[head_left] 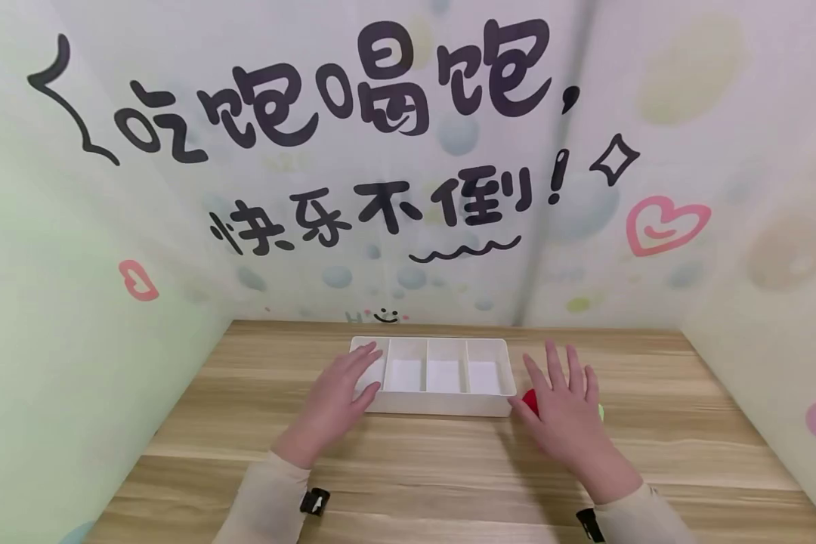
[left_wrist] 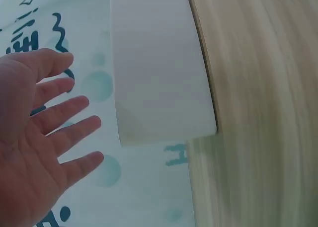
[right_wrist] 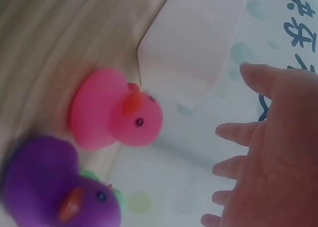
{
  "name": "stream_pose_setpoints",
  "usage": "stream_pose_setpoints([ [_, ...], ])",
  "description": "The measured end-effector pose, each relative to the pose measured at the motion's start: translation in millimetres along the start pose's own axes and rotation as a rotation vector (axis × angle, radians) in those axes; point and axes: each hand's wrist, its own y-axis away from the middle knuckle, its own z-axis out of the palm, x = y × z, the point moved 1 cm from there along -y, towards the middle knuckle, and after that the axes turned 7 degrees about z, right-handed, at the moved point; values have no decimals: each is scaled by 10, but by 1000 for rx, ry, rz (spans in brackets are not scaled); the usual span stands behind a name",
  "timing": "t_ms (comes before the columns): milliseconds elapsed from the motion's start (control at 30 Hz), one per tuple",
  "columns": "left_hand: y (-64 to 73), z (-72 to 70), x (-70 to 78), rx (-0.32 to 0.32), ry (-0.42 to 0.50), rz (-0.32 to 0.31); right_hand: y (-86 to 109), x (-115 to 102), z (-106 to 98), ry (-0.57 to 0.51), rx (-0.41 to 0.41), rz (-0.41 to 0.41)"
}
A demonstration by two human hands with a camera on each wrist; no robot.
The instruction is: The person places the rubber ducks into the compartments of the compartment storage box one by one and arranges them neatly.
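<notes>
A long white tray [head_left: 442, 405], split into several compartments, stands on the wooden table. My left hand [head_left: 336, 400] hovers over its left end with fingers spread, holding nothing. Just right of the tray is my right hand [head_left: 564, 415], its fingers extended and apart. Beneath that hand a red object [head_left: 531, 400] and a sliver of pale green [head_left: 601, 412] show; the rest is hidden. In the right wrist view, a pink rubber duck [right_wrist: 99, 110] sits by the tray's end, beside a purple rubber duck [right_wrist: 42, 182]. Red and green bits peek out behind them.
The wooden table [head_left: 415, 468] meets a printed back wall [head_left: 394, 279] just behind the tray. Plain side walls close in at left and right. Black bands [head_left: 315, 502] are worn at both wrists.
</notes>
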Motion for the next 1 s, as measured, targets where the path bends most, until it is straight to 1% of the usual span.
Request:
stream_pose_setpoints([
  [100, 20, -30, -87, 59, 60, 7, 24, 70, -18, -8, -6, 2],
  [167, 30, -51, -147, 72, 115, -8, 46, 105, -30, -14, -10, 5],
  [300, 46, -98, -273, 48, 234, -73, 81, 146, -59, -11, -17, 15],
  [400, 56, -119, -362, 33, 282, -121, 97, 171, -82, -13, -12, 19],
  [500, 76, -118, -435, 22, 299, -150, 119, 226, -96, -16, 3, 17],
  [700, 123, -76, -551, -11, 324, -137, 209, 392, -144, 0, 41, -8],
  [867, 162, -54, -628, -3, 335, -151, 301, 489, -189, 8, 44, -4],
  [1000, 178, -51, -666, -7, 338, -142, 366, 540, -204, 17, 41, 4],
])
